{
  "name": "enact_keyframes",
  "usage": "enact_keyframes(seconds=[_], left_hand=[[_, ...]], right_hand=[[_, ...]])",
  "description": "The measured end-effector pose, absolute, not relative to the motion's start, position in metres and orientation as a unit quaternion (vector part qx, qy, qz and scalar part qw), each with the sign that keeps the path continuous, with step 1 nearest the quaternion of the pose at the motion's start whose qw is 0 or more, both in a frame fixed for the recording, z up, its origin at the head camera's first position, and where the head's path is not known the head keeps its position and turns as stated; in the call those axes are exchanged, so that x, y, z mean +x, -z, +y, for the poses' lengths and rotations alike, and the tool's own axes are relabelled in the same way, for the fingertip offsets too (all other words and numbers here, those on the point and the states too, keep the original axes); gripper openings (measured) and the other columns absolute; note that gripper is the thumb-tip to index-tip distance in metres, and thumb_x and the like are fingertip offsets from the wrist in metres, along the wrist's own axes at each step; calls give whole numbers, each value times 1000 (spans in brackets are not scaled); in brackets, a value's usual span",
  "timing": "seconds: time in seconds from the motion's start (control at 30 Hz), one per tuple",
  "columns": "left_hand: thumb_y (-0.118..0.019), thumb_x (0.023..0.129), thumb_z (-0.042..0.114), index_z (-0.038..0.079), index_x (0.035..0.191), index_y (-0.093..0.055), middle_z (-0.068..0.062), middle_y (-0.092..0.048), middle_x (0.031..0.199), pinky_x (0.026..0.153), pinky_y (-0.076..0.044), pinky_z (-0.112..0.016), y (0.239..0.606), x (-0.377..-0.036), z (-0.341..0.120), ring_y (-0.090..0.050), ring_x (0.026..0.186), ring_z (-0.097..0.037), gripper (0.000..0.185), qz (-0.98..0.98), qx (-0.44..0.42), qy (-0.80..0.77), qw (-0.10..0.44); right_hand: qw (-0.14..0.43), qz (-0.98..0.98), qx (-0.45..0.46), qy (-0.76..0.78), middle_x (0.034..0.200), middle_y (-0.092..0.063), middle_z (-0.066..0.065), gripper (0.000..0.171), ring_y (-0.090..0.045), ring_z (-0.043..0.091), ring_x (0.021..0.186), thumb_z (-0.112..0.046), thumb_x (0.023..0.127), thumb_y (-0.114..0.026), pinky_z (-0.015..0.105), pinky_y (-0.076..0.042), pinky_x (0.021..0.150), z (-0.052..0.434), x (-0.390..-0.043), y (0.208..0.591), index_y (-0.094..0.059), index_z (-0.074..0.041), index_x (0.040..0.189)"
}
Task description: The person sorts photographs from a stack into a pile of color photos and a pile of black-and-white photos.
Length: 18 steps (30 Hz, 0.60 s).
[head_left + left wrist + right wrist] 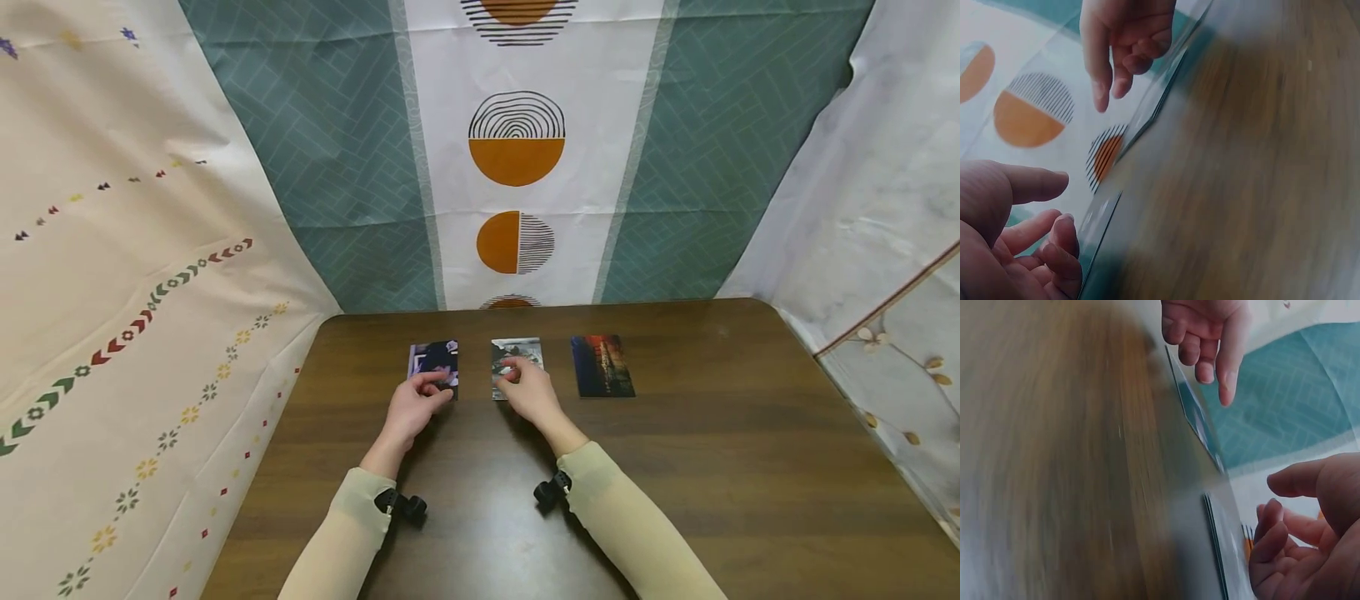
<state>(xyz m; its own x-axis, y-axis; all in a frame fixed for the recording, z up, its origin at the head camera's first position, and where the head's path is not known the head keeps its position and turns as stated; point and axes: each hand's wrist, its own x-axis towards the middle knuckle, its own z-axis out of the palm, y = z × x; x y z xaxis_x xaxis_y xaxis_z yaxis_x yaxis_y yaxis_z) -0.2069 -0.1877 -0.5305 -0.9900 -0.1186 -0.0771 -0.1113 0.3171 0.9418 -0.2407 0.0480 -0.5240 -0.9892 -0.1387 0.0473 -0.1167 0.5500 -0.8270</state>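
Note:
Three photo cards lie in a row on a dark wooden table (697, 467). My left hand (438, 390) hovers at the near edge of the left card (433, 360), fingers loosely curled with the thumb apart, holding nothing. My right hand (513, 371) is over the lower part of the middle card (517, 354), also loosely curled with nothing in it. The left wrist view shows the left hand (1060, 200) beside its card (1100, 219). In the right wrist view, the right hand (1272, 500) is beside the middle card (1222, 550). Whether the fingertips touch the cards is unclear.
The third card (602, 365), dark red and blue, lies untouched to the right. Patterned cloths hang round the table: teal and white with orange circles (516, 150) behind, cream (135, 292) at the left, white (877, 192) at the right. Bare wood lies in front.

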Motion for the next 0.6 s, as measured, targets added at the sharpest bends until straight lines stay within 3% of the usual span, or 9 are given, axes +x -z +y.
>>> enact_keyframes(seconds=[0.6], left_hand=[[-80, 95, 12, -1, 136, -68, -4, -60, 87, 54, -42, -24, 536, -206, -244, -55, 66, -15, 44, -818, 135, 559, 11]], right_hand=[[68, 861, -91, 496, 97, -76, 5, 43, -69, 21, 89, -17, 91, -78, 39, -54, 84, -18, -235, 530, -71, 0, 129]])
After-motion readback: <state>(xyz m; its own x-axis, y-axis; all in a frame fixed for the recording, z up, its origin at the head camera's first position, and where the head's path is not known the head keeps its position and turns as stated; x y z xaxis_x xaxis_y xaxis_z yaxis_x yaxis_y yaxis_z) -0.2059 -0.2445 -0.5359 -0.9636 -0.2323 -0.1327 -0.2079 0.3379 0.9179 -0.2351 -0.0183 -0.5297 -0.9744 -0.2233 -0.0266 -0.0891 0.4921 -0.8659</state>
